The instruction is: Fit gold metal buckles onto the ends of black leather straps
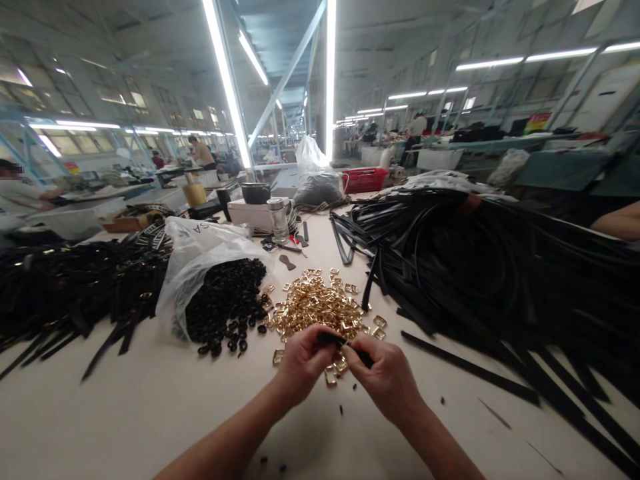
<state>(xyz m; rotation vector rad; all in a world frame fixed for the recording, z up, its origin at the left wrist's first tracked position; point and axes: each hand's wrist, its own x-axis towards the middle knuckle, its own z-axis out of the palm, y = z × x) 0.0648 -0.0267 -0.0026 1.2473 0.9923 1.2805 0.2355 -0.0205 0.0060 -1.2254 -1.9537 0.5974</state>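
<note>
Between my two hands, just in front of a pile of gold buckles (315, 300), is a short black strap (333, 339). My left hand (304, 363) pinches its left end between thumb and fingers. Closed round the right part is my right hand (383, 370). A small glint of gold shows on the strap between the thumbs, too small to make out clearly. A few loose gold buckles lie under and beside my hands. To the left, small black rings (225, 300) spill from an open white plastic bag (187, 250).
A large heap of long black straps (450, 267) covers the table's right side. More black straps (115, 273) lie at left. Behind the buckles stand a glass jar (278, 220), a dark cup (255, 193) and a red basket (364, 179). Other people sit at far tables.
</note>
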